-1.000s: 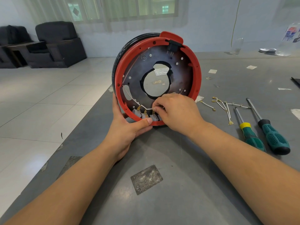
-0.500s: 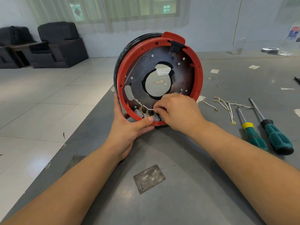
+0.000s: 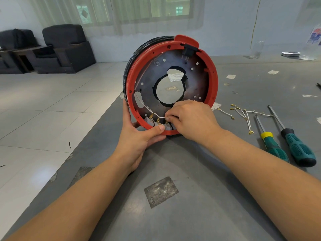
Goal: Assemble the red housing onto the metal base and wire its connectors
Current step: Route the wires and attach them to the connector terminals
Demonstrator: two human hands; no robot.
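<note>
The red housing (image 3: 214, 80) stands on edge on the grey table, ring-shaped, with the dark metal base (image 3: 149, 79) seated inside it and a black rim behind. Grey switch connectors (image 3: 149, 121) with brass terminals line its lower inside edge. My left hand (image 3: 139, 138) grips the housing's lower left rim, thumb over the front edge. My right hand (image 3: 191, 119) pinches a thin white wire (image 3: 160, 117) at the connectors; its fingertips hide the rightmost connector.
Loose white wires with brass terminals (image 3: 243, 113) lie right of the housing. Two green-handled screwdrivers (image 3: 284, 145) lie beyond them at the right. Paper scraps dot the far table. The table's left edge (image 3: 97, 126) drops to a tiled floor; dark armchairs stand far left.
The housing and both hands stay almost in place. My right hand's fingers have shifted slightly at the connectors, still on the white wire.
</note>
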